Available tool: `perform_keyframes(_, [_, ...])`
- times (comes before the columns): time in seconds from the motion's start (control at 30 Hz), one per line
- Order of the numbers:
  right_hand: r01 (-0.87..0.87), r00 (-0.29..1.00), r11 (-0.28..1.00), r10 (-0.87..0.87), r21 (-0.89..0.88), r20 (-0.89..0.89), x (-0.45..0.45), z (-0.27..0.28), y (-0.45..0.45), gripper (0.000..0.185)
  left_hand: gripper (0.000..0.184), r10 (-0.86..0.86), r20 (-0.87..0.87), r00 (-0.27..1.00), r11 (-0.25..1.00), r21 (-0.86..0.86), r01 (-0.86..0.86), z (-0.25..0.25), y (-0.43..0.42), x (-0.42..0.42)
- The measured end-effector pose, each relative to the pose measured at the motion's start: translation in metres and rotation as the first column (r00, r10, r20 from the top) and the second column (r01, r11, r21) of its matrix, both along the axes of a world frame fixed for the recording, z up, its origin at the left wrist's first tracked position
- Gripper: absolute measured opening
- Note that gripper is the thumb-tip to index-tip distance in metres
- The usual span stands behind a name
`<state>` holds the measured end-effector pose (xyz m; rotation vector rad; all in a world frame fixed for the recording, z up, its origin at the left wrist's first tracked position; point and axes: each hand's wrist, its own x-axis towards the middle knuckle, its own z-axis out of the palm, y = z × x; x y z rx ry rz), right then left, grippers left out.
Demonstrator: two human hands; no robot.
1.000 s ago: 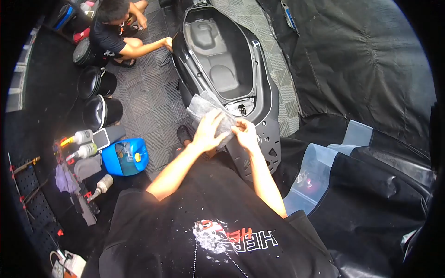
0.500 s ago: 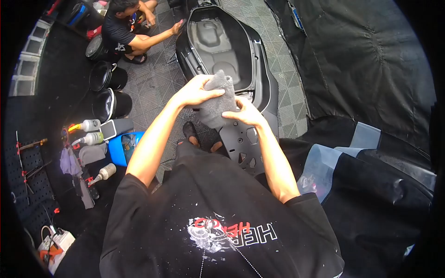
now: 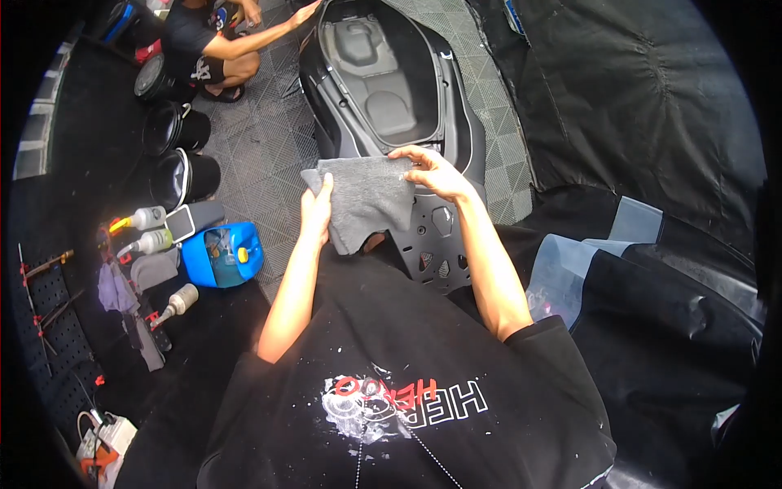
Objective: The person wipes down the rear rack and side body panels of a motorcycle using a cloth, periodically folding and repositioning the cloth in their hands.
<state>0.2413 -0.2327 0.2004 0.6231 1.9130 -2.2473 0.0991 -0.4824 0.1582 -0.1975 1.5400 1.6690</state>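
Note:
A grey cloth is stretched between my two hands, in front of my chest. My left hand grips its left edge, thumb on top and the other fingers hidden behind. At the upper right corner, my right hand pinches the cloth between thumb and fingers. Beyond the cloth stands a black scooter with its seat off, so the storage well shows. Its rear rack plate is just below my right hand, partly covered by the cloth.
Another person squats at the upper left, one hand at the scooter's side. Black buckets line the left, near a blue jug and several spray bottles. A black sheet hangs on the right.
The cloth has gone from bunched and folded to spread out wider. My left hand has moved down and left to its edge; my right hand has risen to its upper corner.

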Motion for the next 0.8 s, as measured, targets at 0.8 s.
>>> perform_keyframes(0.8, [0.055, 0.992, 0.692, -0.119, 0.720, 0.039, -0.018, -0.057, -0.054, 0.031, 0.051, -0.051, -0.188, 0.981, 0.995, -0.097, 0.033, -0.069, -0.022, -0.021])
